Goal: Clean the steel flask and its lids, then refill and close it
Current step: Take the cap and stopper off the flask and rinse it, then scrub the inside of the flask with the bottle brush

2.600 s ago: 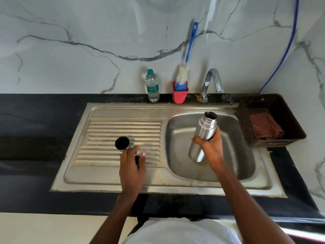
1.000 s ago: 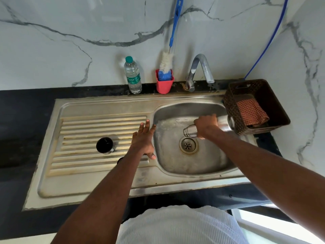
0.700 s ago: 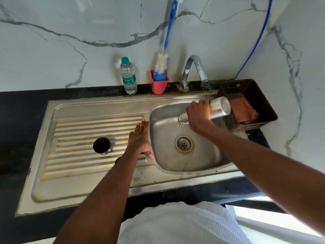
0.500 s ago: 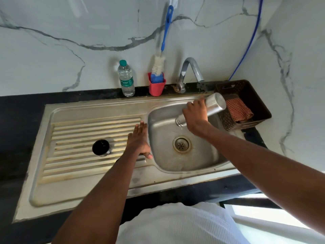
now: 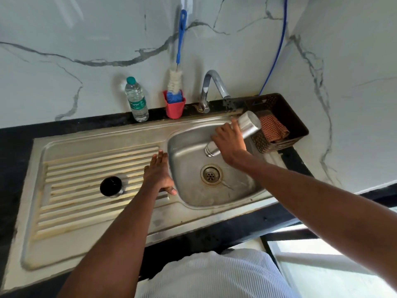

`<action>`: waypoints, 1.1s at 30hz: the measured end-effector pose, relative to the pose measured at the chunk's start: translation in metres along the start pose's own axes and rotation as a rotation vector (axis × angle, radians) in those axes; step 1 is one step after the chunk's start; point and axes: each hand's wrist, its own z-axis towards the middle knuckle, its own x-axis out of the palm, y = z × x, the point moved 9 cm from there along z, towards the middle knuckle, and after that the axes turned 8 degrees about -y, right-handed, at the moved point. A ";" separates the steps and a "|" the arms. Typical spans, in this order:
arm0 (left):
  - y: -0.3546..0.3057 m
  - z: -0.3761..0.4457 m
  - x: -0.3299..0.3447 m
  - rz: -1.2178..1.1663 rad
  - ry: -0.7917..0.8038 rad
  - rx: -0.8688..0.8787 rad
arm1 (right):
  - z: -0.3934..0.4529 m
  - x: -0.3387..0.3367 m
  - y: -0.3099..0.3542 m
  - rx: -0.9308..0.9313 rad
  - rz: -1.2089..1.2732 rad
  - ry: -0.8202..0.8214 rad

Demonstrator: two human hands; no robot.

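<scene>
My right hand grips the steel flask around its middle and holds it tipped, mouth down, over the sink basin, base up toward the basket. My left hand rests flat with straight fingers on the ribbed drainboard at the basin's left rim. A steel lid with a dark inside stands on the drainboard to the left of that hand. A second lid seen earlier is hidden under my left forearm.
A tap curves over the basin's back edge. Along the marble wall stand a plastic water bottle and a red cup holding a blue-handled bottle brush. At the right, a dark basket holds a checked cloth.
My right hand turned the upright flask mouth down over the basin and lifted it toward the tap. My left hand moved from the lids to the basin's rim.
</scene>
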 end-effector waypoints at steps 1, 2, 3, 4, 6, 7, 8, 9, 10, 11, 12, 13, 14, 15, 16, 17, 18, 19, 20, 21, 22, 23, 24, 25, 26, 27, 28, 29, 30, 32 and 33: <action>0.001 0.000 0.000 0.001 -0.008 0.002 | -0.001 0.001 -0.003 0.026 0.041 -0.009; 0.001 0.000 0.000 0.004 -0.011 -0.001 | -0.002 0.003 -0.003 0.011 0.058 -0.019; 0.001 0.001 0.000 0.010 -0.009 -0.004 | -0.005 0.004 -0.003 -0.015 0.058 -0.009; 0.000 0.002 0.000 0.017 -0.008 -0.002 | -0.007 0.007 -0.004 -0.032 0.060 -0.014; 0.000 0.004 0.001 0.022 -0.008 0.027 | -0.009 0.006 -0.014 0.051 0.182 -0.054; 0.000 0.005 0.001 0.011 0.005 0.055 | -0.010 0.003 -0.019 0.109 0.278 -0.068; 0.000 0.003 0.001 -0.034 0.026 0.087 | -0.013 -0.001 -0.024 0.165 0.371 -0.090; 0.000 0.001 -0.004 -0.120 0.027 0.118 | -0.016 -0.004 -0.028 0.226 0.493 -0.117; 0.000 -0.002 -0.014 -0.224 -0.023 0.151 | -0.019 -0.007 -0.032 0.297 0.637 -0.154; 0.001 -0.007 -0.029 -0.319 -0.132 0.188 | -0.024 -0.009 -0.037 0.378 0.817 -0.185; 0.005 -0.016 -0.049 -0.402 -0.286 0.215 | -0.028 -0.013 -0.038 0.449 1.015 -0.216; 0.011 -0.030 -0.068 -0.481 -0.451 0.245 | -0.031 -0.017 -0.035 0.502 1.201 -0.246; 0.020 -0.046 -0.084 -0.578 -0.592 0.261 | -0.033 -0.021 -0.028 0.538 1.360 -0.268; 0.032 -0.062 -0.098 -0.689 -0.691 0.258 | -0.032 -0.026 -0.018 0.552 1.499 -0.285; 0.044 -0.074 -0.107 -0.778 -0.754 0.240 | -0.031 -0.032 -0.007 0.554 1.622 -0.297; 0.058 -0.085 -0.115 -0.841 -0.796 0.205 | -0.027 -0.039 0.004 0.539 1.733 -0.307; 0.074 -0.094 -0.120 -0.878 -0.834 0.160 | -0.022 -0.047 0.016 0.522 1.821 -0.311; 0.093 -0.102 -0.123 -0.903 -0.871 0.108 | -0.015 -0.054 0.030 0.500 1.882 -0.303; 0.113 -0.108 -0.123 -0.920 -0.900 0.050 | -0.008 -0.063 0.043 0.478 1.925 -0.293; 0.132 -0.112 -0.119 -0.929 -0.919 -0.013 | -0.002 -0.069 0.055 0.459 1.957 -0.286; 0.150 -0.116 -0.114 -0.928 -0.934 -0.071 | 0.006 -0.076 0.068 0.439 1.987 -0.285; 0.166 -0.120 -0.108 -0.925 -0.941 -0.119 | 0.012 -0.081 0.079 0.423 2.009 -0.286; 0.179 -0.123 -0.102 -0.917 -0.943 -0.159 | 0.019 -0.085 0.089 0.408 2.022 -0.284; 0.190 -0.126 -0.097 -0.901 -0.945 -0.194 | 0.024 -0.089 0.099 0.396 2.029 -0.279; 0.199 -0.128 -0.090 -0.877 -0.947 -0.222 | 0.028 -0.092 0.108 0.388 2.029 -0.272; 0.209 -0.130 -0.085 -0.855 -0.948 -0.246 | 0.032 -0.095 0.117 0.375 2.026 -0.263; 0.216 -0.130 -0.079 -0.840 -0.943 -0.263 | 0.035 -0.098 0.126 0.357 2.017 -0.251; 0.223 -0.130 -0.073 -0.829 -0.931 -0.280 | 0.037 -0.099 0.134 0.339 2.006 -0.237; 0.228 -0.130 -0.068 -0.817 -0.917 -0.298 | 0.038 -0.100 0.141 0.325 1.993 -0.225; 0.236 -0.129 -0.061 -0.780 -0.889 -0.321 | 0.037 -0.099 0.153 0.326 1.971 -0.203; 0.238 -0.129 -0.059 -0.761 -0.874 -0.326 | 0.036 -0.098 0.158 0.332 1.965 -0.199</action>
